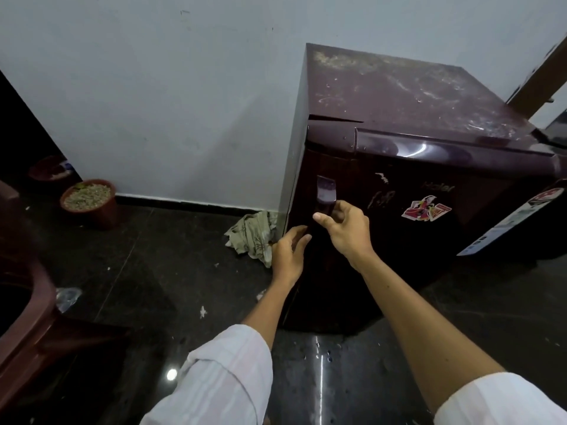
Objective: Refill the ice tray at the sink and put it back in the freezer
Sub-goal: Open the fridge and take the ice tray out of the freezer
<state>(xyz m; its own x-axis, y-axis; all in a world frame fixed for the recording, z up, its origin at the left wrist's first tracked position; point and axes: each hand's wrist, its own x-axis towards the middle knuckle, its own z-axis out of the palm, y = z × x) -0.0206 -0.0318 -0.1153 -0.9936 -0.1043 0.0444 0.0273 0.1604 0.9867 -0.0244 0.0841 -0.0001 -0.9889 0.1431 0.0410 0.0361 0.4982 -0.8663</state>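
Note:
A small dark maroon fridge [399, 191] stands against the white wall with its door closed. Its door handle [325, 191] sits near the door's left edge. My right hand [345, 228] grips the lower part of that handle, fingers curled round it. My left hand [290, 253] lies against the door's left edge just below the handle, its fingers reaching round the edge. No ice tray and no sink are in view.
A crumpled cloth [254, 237] lies on the dark floor beside the fridge's left corner. Two brown pots [89, 200] stand by the wall at left. A brown plastic chair [27, 317] fills the lower left. Stickers [426, 208] mark the door.

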